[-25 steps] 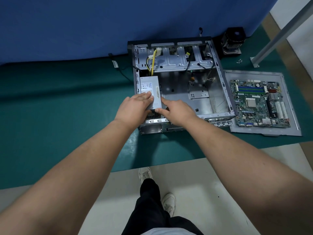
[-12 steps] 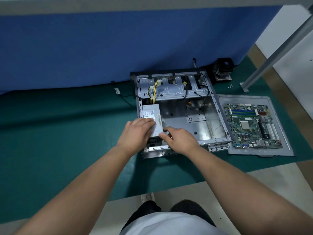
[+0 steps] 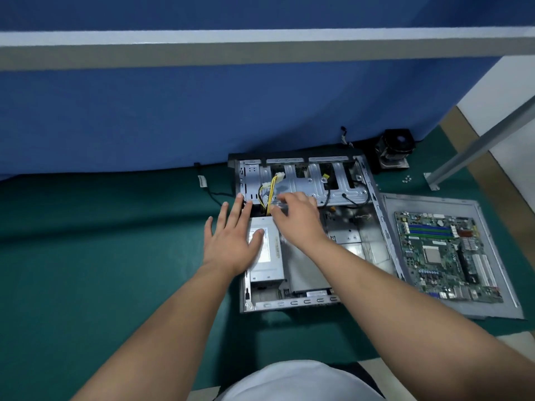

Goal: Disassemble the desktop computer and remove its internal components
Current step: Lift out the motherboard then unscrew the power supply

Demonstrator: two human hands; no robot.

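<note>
While two hands [image 3: 231, 241] [image 3: 299, 219] reach, one power supply [image 3: 267, 256]; one motherboard [image 3: 447, 256]

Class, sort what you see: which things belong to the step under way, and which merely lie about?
In use: left hand, power supply, right hand, yellow cables, case.
Lying about: motherboard, side panel, cooler fan, loose screws.

Dim, even overhead light; soft focus throughout, wide-angle bending at the edges.
</note>
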